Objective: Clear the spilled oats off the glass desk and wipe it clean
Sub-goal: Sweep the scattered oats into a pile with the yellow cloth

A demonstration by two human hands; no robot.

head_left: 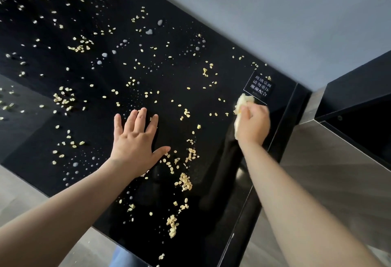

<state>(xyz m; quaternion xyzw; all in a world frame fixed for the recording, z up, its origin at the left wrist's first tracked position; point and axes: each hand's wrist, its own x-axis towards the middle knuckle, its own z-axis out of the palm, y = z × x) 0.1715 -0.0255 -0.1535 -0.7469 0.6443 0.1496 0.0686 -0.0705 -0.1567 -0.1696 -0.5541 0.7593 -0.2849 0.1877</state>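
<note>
Right hand (254, 127) grips a crumpled yellow cloth (244, 100) and holds it down on the black glass desk (182, 76), just below a small sign (258, 86) with white writing. Left hand (135, 141) lies flat on the glass, fingers spread wide. Oats (185, 182) and little water drops (149, 31) lie all over the desk, near both hands.

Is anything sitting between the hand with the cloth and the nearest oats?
Nothing visible does. The right hand grips the cloth on the glass desk, and only bare glass separates it from the nearest oats.
</note>
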